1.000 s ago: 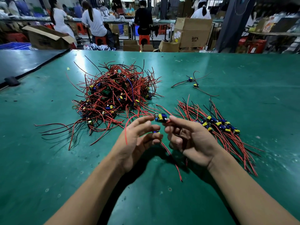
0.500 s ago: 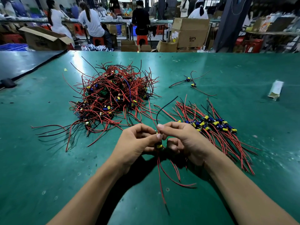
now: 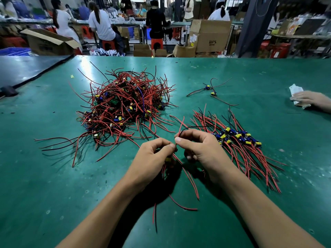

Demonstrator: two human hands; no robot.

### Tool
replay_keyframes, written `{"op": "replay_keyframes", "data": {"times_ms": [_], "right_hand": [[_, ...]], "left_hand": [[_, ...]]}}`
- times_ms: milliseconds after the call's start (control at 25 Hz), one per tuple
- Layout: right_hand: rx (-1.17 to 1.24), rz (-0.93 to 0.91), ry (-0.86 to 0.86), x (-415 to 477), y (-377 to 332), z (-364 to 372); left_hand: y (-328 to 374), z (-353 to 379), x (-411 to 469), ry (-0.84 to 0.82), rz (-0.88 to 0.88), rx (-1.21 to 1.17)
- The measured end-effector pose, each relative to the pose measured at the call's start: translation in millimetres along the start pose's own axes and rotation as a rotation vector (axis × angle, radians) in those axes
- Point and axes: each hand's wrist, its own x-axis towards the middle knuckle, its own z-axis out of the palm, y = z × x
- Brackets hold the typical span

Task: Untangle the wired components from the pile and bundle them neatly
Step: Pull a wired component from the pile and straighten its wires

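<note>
Left hand [image 3: 152,158] and right hand [image 3: 202,151]: both bare, above the worktop [image 3: 53,176]. Left forearm [image 3: 107,212] and right forearm [image 3: 259,203] uncovered right down to the worktop's near edge. Fingers [image 3: 189,133] slim, knuckles creased. Nails short, clean-cut; right thumbnail [image 3: 177,139] squarish, plainly visible.

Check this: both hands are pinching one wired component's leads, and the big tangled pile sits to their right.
Wrong side. The head view shows the tangled pile to their left; the straightened bundle lies on the right. The rest holds: the left hand and right hand both pinch the leads of the wired component.
</note>
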Motion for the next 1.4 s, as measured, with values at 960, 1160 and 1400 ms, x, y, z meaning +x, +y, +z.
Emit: {"op": "replay_keyframes", "data": {"times_ms": [960,1160,1400], "right_hand": [[0.308,0.042,0.084,7,6,3],[0.295,0.112,0.016,2,7,13],[0.336,0.082,0.030,1,1,7]], "left_hand": [[8,11,-8,-0.206,-0.093,-0.342],[6,17,-7,-0.045,-0.033,-0.271],[11,13,-6,-0.153,-0.098,-0.397]]}}
